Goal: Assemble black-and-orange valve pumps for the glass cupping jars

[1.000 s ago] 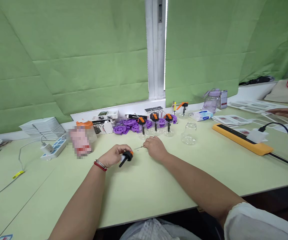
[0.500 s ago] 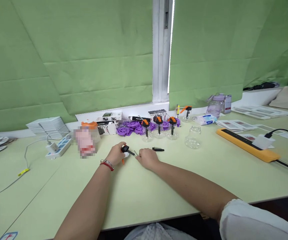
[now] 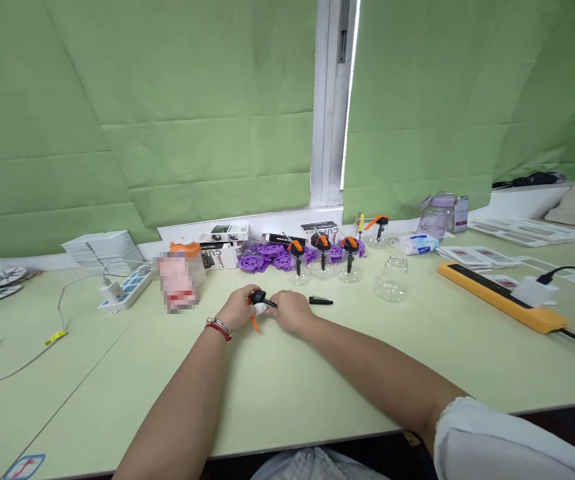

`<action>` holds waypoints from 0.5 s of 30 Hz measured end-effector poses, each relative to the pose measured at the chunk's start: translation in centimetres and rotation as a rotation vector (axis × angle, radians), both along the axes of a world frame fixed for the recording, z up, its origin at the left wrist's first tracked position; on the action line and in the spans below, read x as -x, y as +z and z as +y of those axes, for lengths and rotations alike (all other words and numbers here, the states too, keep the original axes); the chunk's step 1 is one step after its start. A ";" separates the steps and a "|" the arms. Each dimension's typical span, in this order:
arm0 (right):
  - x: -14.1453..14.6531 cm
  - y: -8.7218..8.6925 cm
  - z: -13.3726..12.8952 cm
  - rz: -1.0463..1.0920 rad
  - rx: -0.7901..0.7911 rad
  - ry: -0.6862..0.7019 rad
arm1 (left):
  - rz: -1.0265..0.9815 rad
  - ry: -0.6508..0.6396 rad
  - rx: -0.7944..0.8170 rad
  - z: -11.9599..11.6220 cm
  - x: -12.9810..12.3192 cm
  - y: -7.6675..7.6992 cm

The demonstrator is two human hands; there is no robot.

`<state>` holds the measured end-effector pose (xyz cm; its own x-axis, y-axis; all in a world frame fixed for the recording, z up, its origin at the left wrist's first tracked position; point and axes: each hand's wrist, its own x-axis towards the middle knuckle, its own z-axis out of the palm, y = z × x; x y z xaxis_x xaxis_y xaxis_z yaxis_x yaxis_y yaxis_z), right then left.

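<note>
While hands (image 3: 238,309) (image 3: 292,312) nearly meet, left gripping black lid (image 3: 257,297), orange lever (image 3: 254,325), thin stem (image 3: 270,303), right's hold unclear

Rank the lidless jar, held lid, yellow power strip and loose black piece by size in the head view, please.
1. Yellow power strip
2. Lidless jar
3. Loose black piece and held lid: unsure; left hand partly covers lid.

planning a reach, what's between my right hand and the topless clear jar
Head view: a black part lies there, nearer the right hand than the clear jar.
</note>
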<state>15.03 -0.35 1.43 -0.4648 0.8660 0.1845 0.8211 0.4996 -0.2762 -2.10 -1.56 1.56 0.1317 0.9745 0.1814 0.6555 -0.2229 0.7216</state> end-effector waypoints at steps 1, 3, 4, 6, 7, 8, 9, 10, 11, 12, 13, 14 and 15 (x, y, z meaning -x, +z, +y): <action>0.2 0.2 0.3 0.002 0.004 -0.012 | -0.019 -0.002 0.008 0.1 0.2 0.0; 0.2 0.6 1.0 0.033 0.016 -0.070 | 0.007 0.044 0.028 0.3 0.9 -0.1; 0.0 0.9 1.4 0.062 0.023 -0.113 | 0.054 0.090 0.038 0.5 1.4 -0.2; -0.4 1.5 2.2 0.144 0.027 -0.198 | 0.192 0.200 0.050 0.8 2.4 -0.3; -0.6 1.7 2.6 0.195 0.022 -0.224 | 0.245 0.244 0.053 0.9 2.9 -0.4; -0.8 1.9 3.0 0.251 0.016 -0.237 | 0.281 0.279 0.055 1.1 3.4 -0.5; -0.8 2.0 3.3 0.312 0.014 -0.234 | 0.305 0.307 0.056 1.1 3.8 -0.6; -0.6 2.0 3.6 0.373 0.014 -0.217 | 0.323 0.331 0.056 1.2 4.2 -0.7; -0.4 1.9 3.7 0.431 0.008 -0.188 | 0.344 0.350 0.055 1.2 4.4 -0.7; 0.0 1.7 3.7 0.484 -0.009 -0.149 | 0.366 0.364 0.055 1.3 4.7 -0.8; 0.5 1.5 3.7 0.529 -0.041 -0.103 | 0.387 0.371 0.057 1.3 4.9 -0.8; 0.9 1.1 3.5 0.563 -0.082 -0.048 | 0.407 0.374 0.059 1.2 5.1 -0.8; 1.3 0.8 3.3 0.583 -0.123 0.014 | 0.427 0.375 0.063 1.2 5.3 -0.9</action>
<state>13.71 2.98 2.20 -0.2675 0.8165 0.5117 0.5445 0.5662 -0.6188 -7.36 -0.32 0.68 -0.1765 0.9759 0.1283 0.9177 0.1160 0.3800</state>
